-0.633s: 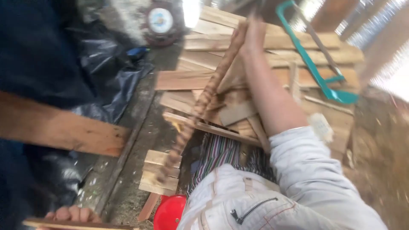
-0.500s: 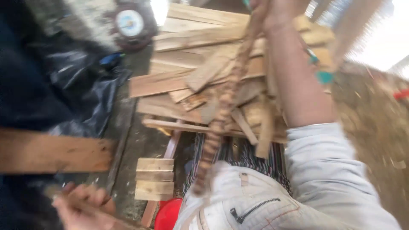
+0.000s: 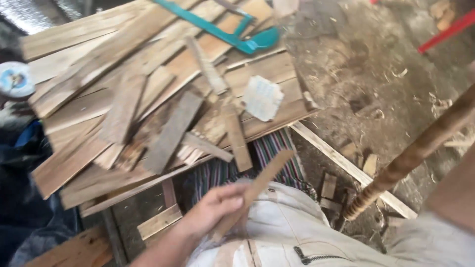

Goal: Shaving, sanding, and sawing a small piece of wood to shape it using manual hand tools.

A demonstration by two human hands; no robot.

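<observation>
Left hand: the left hand [image 3: 213,210] is closed around the lower part of a thin wooden strip [image 3: 255,190], just above the lap in light trousers [image 3: 297,232].
Wooden strip: it points up and to the right from the hand, and its far end lies over a striped cloth [image 3: 277,163].
Right hand: not in the picture; only a forearm at the right edge is seen, so I cannot tell how the hand is.
Turned wooden stick [image 3: 410,158]: it leans across the right side, its lower end on the dirt floor [image 3: 376,89] beside the knee.
Pile of boards [image 3: 138,99]: many loose planks lie across each other in front of the person, blurred in places.
On the pile: a teal saw frame [image 3: 222,27] at the top and a pale scrap of paper [image 3: 262,97].
Floor: small wood offcuts [image 3: 349,168] and a long pale slat [image 3: 346,168] lie between the pile and the stick.
</observation>
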